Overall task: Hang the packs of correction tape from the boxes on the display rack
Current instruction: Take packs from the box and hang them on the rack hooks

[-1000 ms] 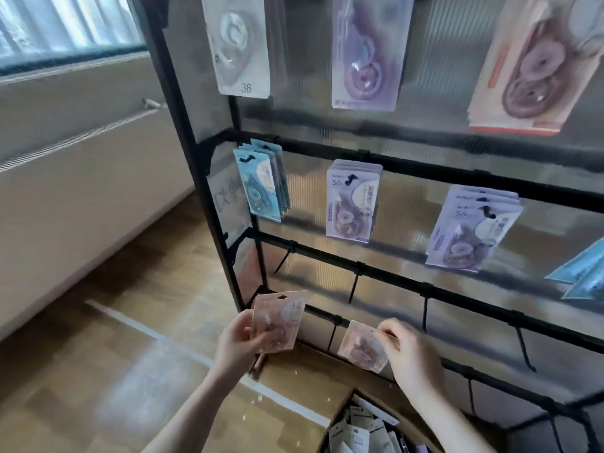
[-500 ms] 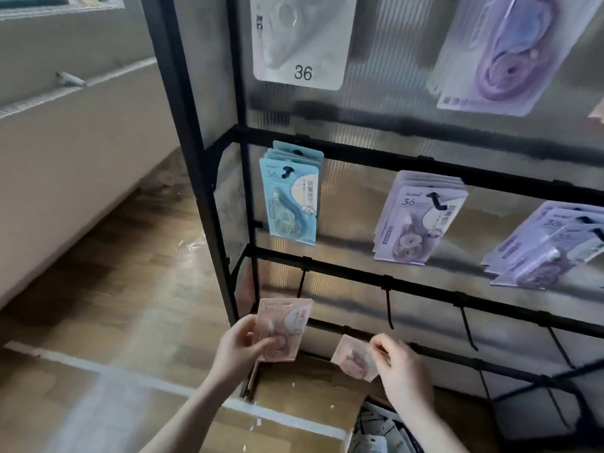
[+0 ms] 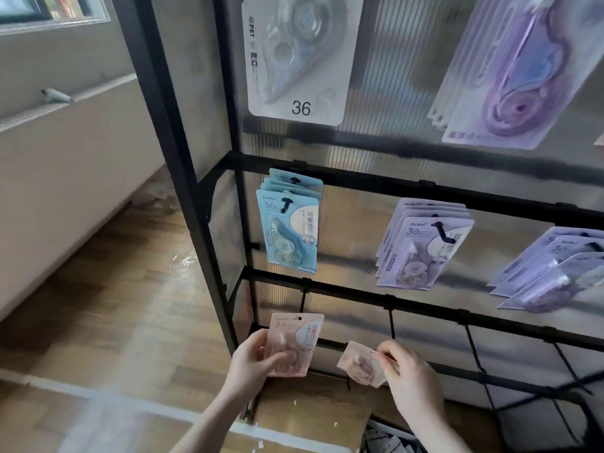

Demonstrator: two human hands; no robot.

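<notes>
**Two pink packs held at the lowest rail**

Left hand [image 3: 250, 362] grips a pink pack [image 3: 289, 346] upright, thumb curled across its front, fingers behind. Right hand [image 3: 410, 374] pinches a second pink pack [image 3: 361, 362] by its right edge, tilted, just below a bare hook [image 3: 390, 323]. The two packs sit near each other, apart. Bare black hooks run rightward along the rail; open room there. Rack [image 3: 183, 191]: black metal frame, ribbed translucent back panel. Blue packs [image 3: 291, 230] and purple packs [image 3: 421, 250] hang above, flat glossy cards. Cardboard box [image 3: 310, 416] below the hands. Wood floor [image 3: 108, 305] on the left.
</notes>
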